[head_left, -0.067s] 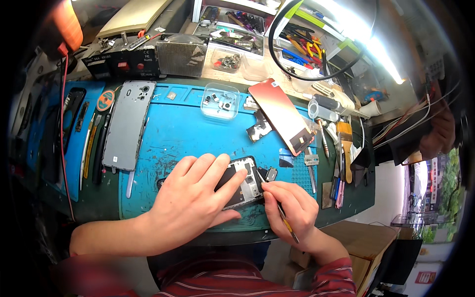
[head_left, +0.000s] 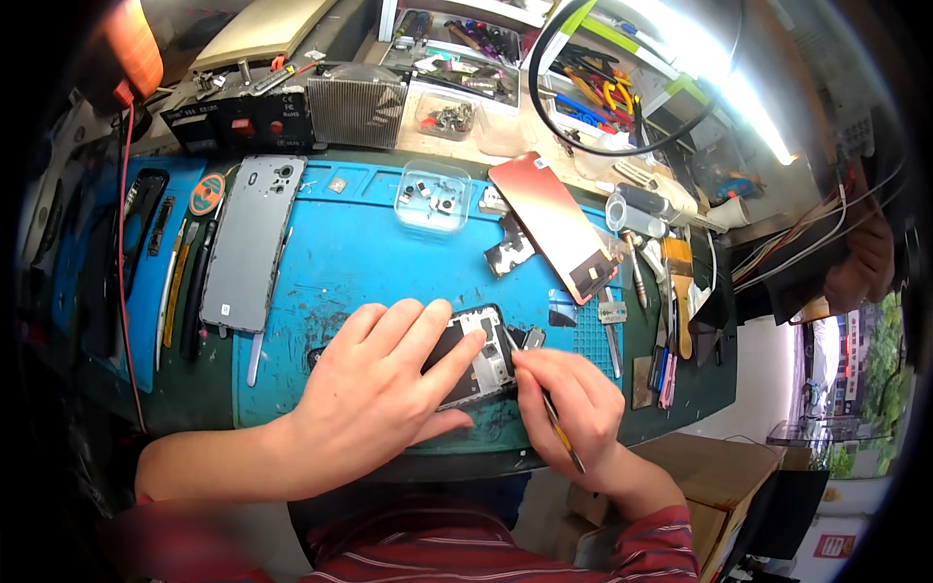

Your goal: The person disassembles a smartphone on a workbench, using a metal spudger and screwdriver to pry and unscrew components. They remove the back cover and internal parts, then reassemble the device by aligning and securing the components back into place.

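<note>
- the left hand (head_left: 382, 374) lies flat with its fingers stretched over a smartphone frame (head_left: 489, 367), lower centre of the frame; it rests on the part rather than gripping it, probably to keep it from sliding.
- the right hand (head_left: 575, 400), just right of it, pinches a slim pointed tool (head_left: 556, 425) between thumb and fingers, pen-fashion, which likely gives fine control; the tip is by the phone's right-hand edge, though whether it touches cannot be told.
- the smartphone frame lies tilted on a blue repair mat (head_left: 379, 255), which probably shields both the part and the bench (head_left: 185, 398).
- a small dark module (head_left: 533, 339) sits just beyond the frame's right end, near the tool tip.
- upper centre, a clear plastic box (head_left: 429, 229) holds tiny camera modules (head_left: 446, 206), presumably so they do not stray.
- a grey phone back (head_left: 251, 248) at left and a copper-coloured panel (head_left: 552, 225) right of centre lie apart from the hands, seemingly to leave working room.
- the wooden-handled brush (head_left: 682, 291) stays within reach at right, beside other tools.
</note>
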The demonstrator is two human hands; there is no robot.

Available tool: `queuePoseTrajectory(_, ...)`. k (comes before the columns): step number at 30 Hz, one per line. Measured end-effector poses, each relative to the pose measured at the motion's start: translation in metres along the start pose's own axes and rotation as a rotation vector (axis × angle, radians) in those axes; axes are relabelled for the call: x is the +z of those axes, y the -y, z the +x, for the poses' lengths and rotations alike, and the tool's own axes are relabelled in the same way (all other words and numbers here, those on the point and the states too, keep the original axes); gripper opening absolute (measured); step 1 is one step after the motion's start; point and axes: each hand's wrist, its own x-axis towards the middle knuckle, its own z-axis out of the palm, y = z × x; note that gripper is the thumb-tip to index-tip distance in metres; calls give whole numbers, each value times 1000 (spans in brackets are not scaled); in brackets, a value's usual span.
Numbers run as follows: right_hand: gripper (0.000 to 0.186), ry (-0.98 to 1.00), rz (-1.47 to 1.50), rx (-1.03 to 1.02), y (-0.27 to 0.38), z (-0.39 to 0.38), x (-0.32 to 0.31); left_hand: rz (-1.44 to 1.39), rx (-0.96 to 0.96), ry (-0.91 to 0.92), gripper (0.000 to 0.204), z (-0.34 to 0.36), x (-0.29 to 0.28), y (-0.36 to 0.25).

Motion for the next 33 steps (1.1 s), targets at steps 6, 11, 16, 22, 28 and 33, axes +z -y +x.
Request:
queuePoseTrajectory(6, 22, -5, -13, 1, 2, 5, 2, -16, -30, 36, 74, -2, 0, 0)
queuePoseTrajectory(11, 20, 3, -26, 23, 1, 11, 5, -27, -21, 24, 74, -3, 3, 0)
queuePoseTrajectory(16, 18, -2, 2, 19, 2, 9, 3, -36, -28, 14, 74, -4, 2, -2)
queuePoseTrajectory(22, 16, 0, 28, 32, 2, 11, 2, -41, -32, 7, 74, -3, 2, 0)
queuePoseTrajectory(28, 14, 44, 48, 76, 5, 19, 0, -20, -26, -4, 74, -4, 2, 0)
queuePoseTrajectory(33, 14, 42, 44, 76, 2, 22, 0, -13, -16, -11, 73, -2, 3, 1)
